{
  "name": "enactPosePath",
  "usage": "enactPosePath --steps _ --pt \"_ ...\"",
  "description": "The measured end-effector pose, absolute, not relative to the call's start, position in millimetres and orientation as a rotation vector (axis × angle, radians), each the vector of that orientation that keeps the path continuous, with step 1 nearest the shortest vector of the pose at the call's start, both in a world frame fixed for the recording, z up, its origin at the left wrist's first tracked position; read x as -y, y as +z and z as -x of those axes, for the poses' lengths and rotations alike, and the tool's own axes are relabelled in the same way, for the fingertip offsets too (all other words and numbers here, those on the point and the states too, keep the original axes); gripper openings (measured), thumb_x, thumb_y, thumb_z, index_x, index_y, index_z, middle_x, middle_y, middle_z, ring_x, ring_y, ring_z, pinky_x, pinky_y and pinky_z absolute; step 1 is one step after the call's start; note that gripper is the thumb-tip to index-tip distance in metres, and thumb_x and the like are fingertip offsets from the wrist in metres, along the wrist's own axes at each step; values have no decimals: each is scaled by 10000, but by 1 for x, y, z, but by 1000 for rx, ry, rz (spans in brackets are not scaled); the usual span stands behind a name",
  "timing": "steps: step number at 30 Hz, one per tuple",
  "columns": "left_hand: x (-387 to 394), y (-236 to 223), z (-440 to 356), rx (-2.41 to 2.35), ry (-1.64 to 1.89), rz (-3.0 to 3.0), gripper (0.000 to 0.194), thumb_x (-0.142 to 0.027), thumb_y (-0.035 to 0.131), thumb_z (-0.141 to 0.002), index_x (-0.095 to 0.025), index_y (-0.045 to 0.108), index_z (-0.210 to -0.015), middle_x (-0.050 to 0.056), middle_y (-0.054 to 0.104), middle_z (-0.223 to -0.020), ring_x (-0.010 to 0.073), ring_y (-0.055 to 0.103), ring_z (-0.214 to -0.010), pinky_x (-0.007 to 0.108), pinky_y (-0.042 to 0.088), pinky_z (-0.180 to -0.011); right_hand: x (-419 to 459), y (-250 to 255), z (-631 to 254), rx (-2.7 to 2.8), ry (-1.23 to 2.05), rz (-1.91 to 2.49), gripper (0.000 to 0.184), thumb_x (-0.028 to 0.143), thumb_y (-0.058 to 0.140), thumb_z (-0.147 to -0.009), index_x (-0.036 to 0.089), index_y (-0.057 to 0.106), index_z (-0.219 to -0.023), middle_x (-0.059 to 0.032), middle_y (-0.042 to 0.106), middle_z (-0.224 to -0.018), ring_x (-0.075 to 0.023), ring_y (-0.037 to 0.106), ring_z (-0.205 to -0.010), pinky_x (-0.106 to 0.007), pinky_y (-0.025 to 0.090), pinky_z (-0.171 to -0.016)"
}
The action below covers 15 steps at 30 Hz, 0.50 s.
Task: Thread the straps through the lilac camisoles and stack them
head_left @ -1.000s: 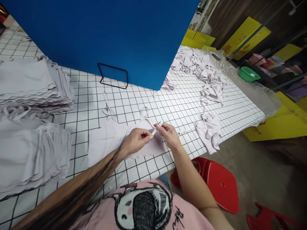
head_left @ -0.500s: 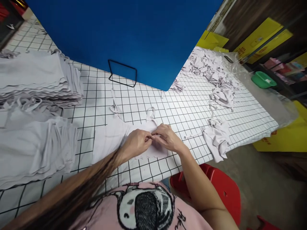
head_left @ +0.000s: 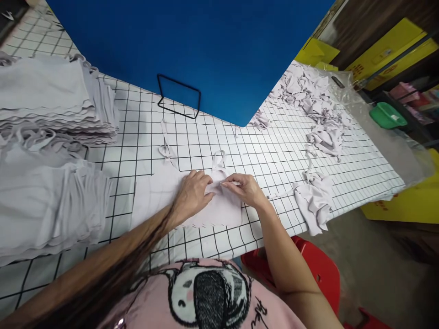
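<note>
A pale strappy camisole top point(head_left: 154, 194) lies spread on the black-and-white checked tablecloth point(head_left: 202, 141), its straps pointing away from me. Resting on its middle is my left hand point(head_left: 195, 192), thumb apart from the fingers and nothing gripped. Just right of it, my right hand point(head_left: 243, 188) is closed in a pinch on the garment's upper edge, below the right strap loop point(head_left: 218, 159). The fingertips partly hide what fold of cloth is pinched.
Stacks of similar pale garments point(head_left: 44, 196) stand on the left. A large blue panel point(head_left: 192, 50) with a black wire loop point(head_left: 179, 113) overhangs the far side. Crumpled pale garments point(head_left: 313, 201) lie right. A red stool point(head_left: 315, 269) and yellow boxes point(head_left: 404, 203) stand beyond the edge.
My hands were together pinching the cloth; now they are apart. The left has let go and moved left onto the garment, while the right keeps a pinch slightly higher.
</note>
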State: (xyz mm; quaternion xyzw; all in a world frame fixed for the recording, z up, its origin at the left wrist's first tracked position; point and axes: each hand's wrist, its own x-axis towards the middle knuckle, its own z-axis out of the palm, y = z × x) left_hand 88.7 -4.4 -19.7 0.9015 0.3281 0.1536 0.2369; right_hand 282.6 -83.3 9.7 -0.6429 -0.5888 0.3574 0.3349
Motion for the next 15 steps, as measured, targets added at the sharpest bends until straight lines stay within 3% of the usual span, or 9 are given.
enactPosePath --steps 8,12,15 --pt "1 -22 -88 -903 408 -2361 152 -333 635 -837 -192 626 -780 46 635 -883 244 536 -929 380 391 -792 75 -8 -281 1445 1098 1641 204 379 677 -844 182 717 -809 -22 683 -776 -108 551 -669 -256 465 -575" --pt "2 -25 -88 -900 403 -2336 144 -340 614 -860 -212 674 -832 36 661 -872 243 548 -939 397 360 -806 75 -11 -276 1411 1054 1574 223 391 664 -860 172 698 -834 -25 673 -781 -97 543 -638 -233 447 -523" --pt "3 -27 -89 -888 395 -2332 179 -352 585 -883 -223 697 -833 34 669 -843 238 545 -916 398 338 -790 74 -15 -270 1395 1050 1506 228 395 647 -876 172 687 -855 -40 684 -829 -122 603 -721 -245 505 -592"
